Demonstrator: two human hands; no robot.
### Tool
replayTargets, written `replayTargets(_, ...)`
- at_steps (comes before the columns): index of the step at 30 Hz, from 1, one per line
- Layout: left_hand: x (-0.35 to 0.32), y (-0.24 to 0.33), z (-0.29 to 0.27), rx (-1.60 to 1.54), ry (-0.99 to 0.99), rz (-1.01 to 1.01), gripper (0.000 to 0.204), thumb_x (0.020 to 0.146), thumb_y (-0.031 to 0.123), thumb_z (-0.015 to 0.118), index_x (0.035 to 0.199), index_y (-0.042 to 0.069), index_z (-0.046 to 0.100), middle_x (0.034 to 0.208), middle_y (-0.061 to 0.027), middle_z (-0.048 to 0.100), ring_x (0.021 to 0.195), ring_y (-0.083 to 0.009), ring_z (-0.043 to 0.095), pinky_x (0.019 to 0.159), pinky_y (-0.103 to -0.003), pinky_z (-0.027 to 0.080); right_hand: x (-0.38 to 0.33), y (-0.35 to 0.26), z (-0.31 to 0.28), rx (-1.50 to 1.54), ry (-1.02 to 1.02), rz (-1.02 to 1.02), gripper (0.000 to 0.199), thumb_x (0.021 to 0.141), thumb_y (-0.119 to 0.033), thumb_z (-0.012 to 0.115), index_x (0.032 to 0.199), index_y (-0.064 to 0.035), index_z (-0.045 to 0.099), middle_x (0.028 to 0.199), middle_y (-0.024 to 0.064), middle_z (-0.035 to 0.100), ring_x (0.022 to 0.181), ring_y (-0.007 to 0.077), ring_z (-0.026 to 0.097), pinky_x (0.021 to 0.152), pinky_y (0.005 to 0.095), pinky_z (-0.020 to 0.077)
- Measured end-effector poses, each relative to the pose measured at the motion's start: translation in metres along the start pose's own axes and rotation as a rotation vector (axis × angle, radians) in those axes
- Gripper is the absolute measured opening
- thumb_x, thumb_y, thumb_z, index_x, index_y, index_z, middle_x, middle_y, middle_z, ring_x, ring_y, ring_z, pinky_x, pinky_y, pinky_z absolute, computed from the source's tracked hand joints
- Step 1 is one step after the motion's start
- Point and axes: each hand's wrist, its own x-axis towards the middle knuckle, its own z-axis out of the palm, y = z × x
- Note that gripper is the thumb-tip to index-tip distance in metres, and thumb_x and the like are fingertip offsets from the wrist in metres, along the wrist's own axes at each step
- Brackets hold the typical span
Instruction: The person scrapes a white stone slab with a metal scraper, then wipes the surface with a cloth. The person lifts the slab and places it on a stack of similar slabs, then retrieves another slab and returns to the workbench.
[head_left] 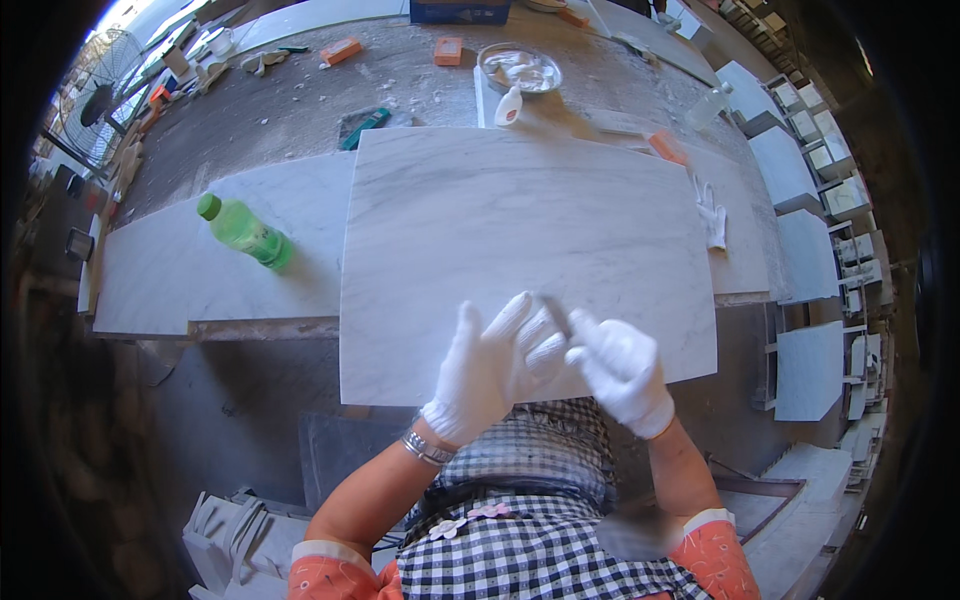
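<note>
Both my hands wear white gloves and meet over the near edge of a large white marble slab (520,230). My right hand (622,370) pinches a thin grey blade (555,312) between thumb and forefinger. My left hand (500,362) has its fingers spread, and their tips touch the blade from the left. A metal bracelet circles my left wrist.
A green plastic bottle (245,233) lies on a second slab (180,270) at left. A spare white glove (712,215) lies at the slab's right edge. Farther back are a metal bowl (520,68), a small white squeeze bottle (509,106), orange blocks (448,50) and a fan (98,100). Stacked marble tiles (810,370) sit at right.
</note>
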Motion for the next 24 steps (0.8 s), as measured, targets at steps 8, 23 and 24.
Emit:
replayTargets(8, -0.015, -0.004, 0.008, 0.102, -0.014, -0.106, 0.093, 0.107, 0.075, 0.023, 0.17, 0.007, 0.017, 0.173, -0.0175, 0.029, 0.159, -0.0366, 0.03, 0.128, -0.051, 0.028, 0.01, 0.019, -0.022, -0.468, 0.034, 0.26, 0.032, 0.091, -0.011, 0.076, 0.122, -0.0023, 0.074, 0.081, 0.0134, 0.066, 0.073, 0.0316, 0.067, 0.064, 0.043, 0.0525)
replayTargets(23, -0.134, 0.038, -0.03, 2.534, 0.637, 0.256, 0.101, 0.079, 0.058, 0.084, 0.158, 0.011, 0.044, 0.17, -0.0244, 0.029, 0.161, -0.0485, 0.016, 0.125, -0.071, 0.009, -0.027, 0.0, 0.008, 0.103, -0.106, 0.397, 0.035, 0.089, -0.001, 0.078, 0.124, 0.004, 0.074, 0.085, 0.0143, 0.07, 0.072, 0.0226, 0.066, 0.068, 0.0331, 0.0532)
replayTargets(24, -0.144, 0.053, -0.037, 2.571, 0.769, 0.215, 0.114, 0.076, 0.061, 0.085, 0.162, 0.005, 0.037, 0.171, -0.0292, 0.025, 0.162, -0.0508, 0.008, 0.126, -0.071, -0.003, -0.028, -0.007, 0.012, 0.117, -0.141, 0.411, 0.035, 0.089, -0.001, 0.078, 0.124, 0.0043, 0.074, 0.084, 0.0143, 0.07, 0.072, 0.0229, 0.066, 0.068, 0.0332, 0.0532)
